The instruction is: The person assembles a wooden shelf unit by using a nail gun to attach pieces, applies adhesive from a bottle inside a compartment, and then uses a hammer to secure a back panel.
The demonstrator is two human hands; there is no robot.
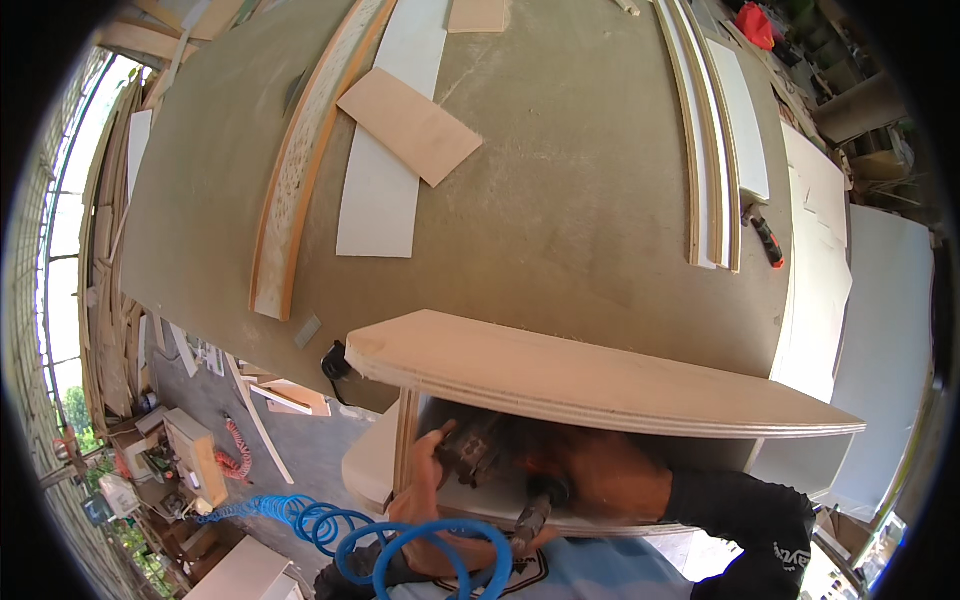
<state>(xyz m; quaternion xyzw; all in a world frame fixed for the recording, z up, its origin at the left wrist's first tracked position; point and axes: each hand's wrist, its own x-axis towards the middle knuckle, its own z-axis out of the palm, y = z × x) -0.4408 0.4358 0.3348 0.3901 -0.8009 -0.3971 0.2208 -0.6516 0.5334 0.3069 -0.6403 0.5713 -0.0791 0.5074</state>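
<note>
A cabinet-like plywood box with a pale, angled top panel (600,375) sits at the near edge of the table. Inside its opening, my right hand (615,480), smeared by motion, closes around the dark handle of an air-powered tool (475,455), which looks like a nail gun. A fitting (532,522) on the handle meets a blue coiled air hose (440,530). My left hand (425,490) is beside the upright plywood edge (405,435), one finger stretched up by the tool's metal body. The hose and tool partly cover that hand.
On the brown table (570,200) lie a long wood-edged strip (300,190), a white board (380,215), a tan rectangular piece (412,125) and parallel strips (708,150). An orange-black utility knife (768,243) rests at right. Large sheets (880,340) stand beyond.
</note>
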